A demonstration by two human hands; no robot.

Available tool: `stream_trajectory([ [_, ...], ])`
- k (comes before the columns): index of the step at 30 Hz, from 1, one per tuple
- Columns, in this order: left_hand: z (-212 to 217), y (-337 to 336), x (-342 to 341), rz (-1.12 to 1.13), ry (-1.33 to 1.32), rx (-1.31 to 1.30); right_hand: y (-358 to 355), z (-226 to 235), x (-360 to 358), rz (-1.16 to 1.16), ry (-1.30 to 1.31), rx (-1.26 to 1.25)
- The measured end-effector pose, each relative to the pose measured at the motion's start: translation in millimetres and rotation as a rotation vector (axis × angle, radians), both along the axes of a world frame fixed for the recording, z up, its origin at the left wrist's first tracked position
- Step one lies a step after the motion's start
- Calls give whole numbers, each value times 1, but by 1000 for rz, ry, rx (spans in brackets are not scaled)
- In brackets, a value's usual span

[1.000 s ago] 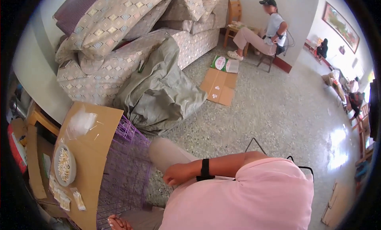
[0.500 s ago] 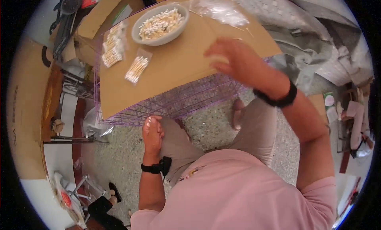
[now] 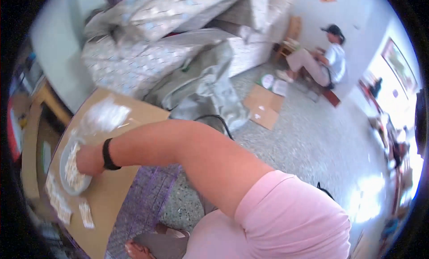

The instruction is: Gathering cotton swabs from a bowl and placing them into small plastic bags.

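My right hand (image 3: 87, 160) reaches far left across my body into a shallow grey bowl (image 3: 64, 157) full of small white pieces. Its fingers curl down among the pieces; blur hides whether they grip any. A black band sits on that wrist. The bowl rests on a brown cardboard sheet (image 3: 118, 187) laid over a purple wire crate (image 3: 145, 201). A heap of clear plastic bags (image 3: 105, 116) lies just beyond the bowl. Small filled packets (image 3: 86, 214) lie near the sheet's front edge. My left hand is out of view.
Stacked patterned sofa cushions (image 3: 156, 35) and a grey-green cover (image 3: 205, 89) stand behind the crate. Flat cardboard pieces (image 3: 263, 109) lie on the speckled floor. Another person (image 3: 324, 58) sits on a chair at the far wall. A wooden table (image 3: 33, 125) is at the left.
My head has swung right, so the cardboard sheet now sits at the left. My right hand went from hovering above the sheet down into the bowl. My left hand has left the view.
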State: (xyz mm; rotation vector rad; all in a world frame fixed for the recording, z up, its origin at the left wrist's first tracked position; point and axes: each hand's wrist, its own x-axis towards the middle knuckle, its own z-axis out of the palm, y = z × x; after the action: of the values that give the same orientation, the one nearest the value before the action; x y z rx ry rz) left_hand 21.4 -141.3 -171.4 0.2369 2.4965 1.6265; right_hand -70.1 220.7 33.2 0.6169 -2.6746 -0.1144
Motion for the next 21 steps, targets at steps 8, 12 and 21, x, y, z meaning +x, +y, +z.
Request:
stream_trajectory([
  [8,-28,33,-16,-417,412,87,25,39,4,-59,-470,19],
  [12,-34,38,-15,-386,504,130,4,38,1,-177,-548,-23],
  [21,-14,19,-15,-237,325,-121,7,19,-35,5,-411,135],
])
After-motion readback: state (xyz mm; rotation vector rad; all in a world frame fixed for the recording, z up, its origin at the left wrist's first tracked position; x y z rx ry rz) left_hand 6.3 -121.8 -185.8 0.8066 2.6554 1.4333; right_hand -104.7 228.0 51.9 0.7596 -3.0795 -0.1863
